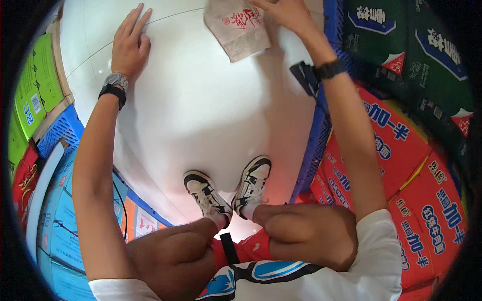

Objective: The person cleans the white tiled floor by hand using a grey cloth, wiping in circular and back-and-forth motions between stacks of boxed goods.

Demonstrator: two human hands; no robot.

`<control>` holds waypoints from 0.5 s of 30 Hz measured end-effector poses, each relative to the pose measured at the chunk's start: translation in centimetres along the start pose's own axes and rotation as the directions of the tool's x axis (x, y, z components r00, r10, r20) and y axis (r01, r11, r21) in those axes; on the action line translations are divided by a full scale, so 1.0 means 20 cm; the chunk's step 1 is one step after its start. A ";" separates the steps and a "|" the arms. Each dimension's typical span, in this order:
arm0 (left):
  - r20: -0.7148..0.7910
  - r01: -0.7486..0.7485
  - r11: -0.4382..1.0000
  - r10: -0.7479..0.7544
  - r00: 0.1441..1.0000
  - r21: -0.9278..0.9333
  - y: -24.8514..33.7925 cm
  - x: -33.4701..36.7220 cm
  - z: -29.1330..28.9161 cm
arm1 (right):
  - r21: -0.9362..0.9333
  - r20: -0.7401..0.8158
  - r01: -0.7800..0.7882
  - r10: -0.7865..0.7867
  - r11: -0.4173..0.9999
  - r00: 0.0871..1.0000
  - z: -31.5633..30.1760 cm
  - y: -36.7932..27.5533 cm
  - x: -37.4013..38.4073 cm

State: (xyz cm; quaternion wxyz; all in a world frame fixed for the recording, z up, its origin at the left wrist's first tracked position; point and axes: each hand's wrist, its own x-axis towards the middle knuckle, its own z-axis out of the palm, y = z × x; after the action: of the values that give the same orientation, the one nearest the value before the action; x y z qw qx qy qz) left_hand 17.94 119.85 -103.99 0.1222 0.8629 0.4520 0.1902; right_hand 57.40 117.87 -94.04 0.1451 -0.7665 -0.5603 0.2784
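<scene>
My left hand [130, 44] is over the pale glossy floor at the upper left. Its fingers are stretched out and it holds nothing. At the top edge my right hand [288, 14] has its fingers on the upper right side of a flat greyish-beige bag [241, 40] with red brush-style marks. The bag looks creased, and the frame cuts off its upper end. Part of the right hand's grip lies beyond the top edge. A shadow falls on the floor below and to the right of the bag.
I squat, with my shoes [251, 183] on the pale floor [201, 110]. Red cartons [386, 150] and dark green cartons [401, 60] are stacked at the right, beside a blue plastic pallet [311, 150]. Green cartons [42, 80] and light blue cartons [63, 220] stand at the left.
</scene>
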 end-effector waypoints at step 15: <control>0.123 0.135 0.991 -0.135 0.983 0.007 0.10 0.01 -0.05 | 0.043 0.330 0.647 -0.622 0.761 0.710 0.16 0.03 -0.60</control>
State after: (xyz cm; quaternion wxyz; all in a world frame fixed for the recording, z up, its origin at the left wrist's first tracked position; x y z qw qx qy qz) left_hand 19.08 119.06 -102.37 0.1630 0.8403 0.5010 0.1279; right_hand 53.44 106.08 -93.74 0.1085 -0.4753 -0.8155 0.3120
